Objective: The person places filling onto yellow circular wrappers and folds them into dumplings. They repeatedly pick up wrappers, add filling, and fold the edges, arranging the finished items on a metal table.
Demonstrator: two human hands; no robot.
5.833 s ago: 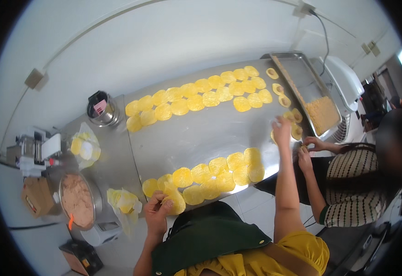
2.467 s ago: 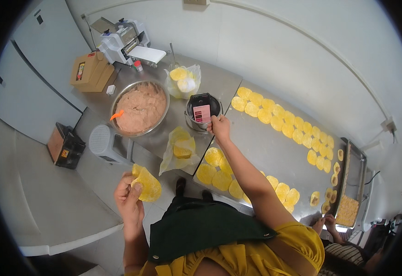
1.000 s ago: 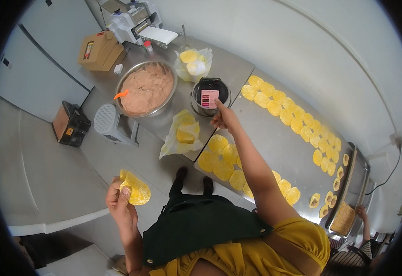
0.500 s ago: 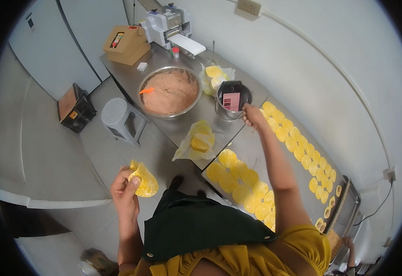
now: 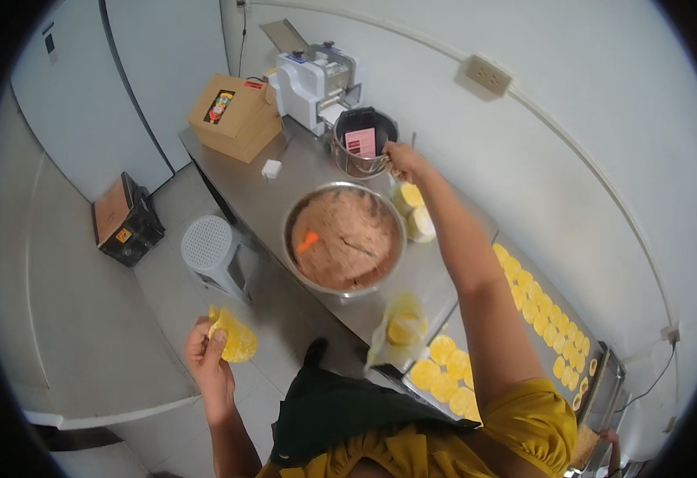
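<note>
Even indoor lt; dark shadow under grey steel table (image 5: 433, 267). Thin yellow disc (image 5: 237, 338) is fairly sharp, translucent yellowish bag (image 5: 383, 338) blurry. Fisheye bends edges; corners blk.

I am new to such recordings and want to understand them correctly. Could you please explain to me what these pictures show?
There is no robot here; a person works bare-handed. Every picture comes from a wide fisheye camera worn on the person's head and looking down, so straight edges appear bent.

The left hand holds a curled yellow piece, out to the side of the metal table. The right hand grips a metal pot at its side; a pink item is inside. I cannot tell whether the pot is lifted.

On the table are a large bowl of pinkish mixture, a white machine, a cardboard box and, toward the right, flat yellow rounds.
</note>
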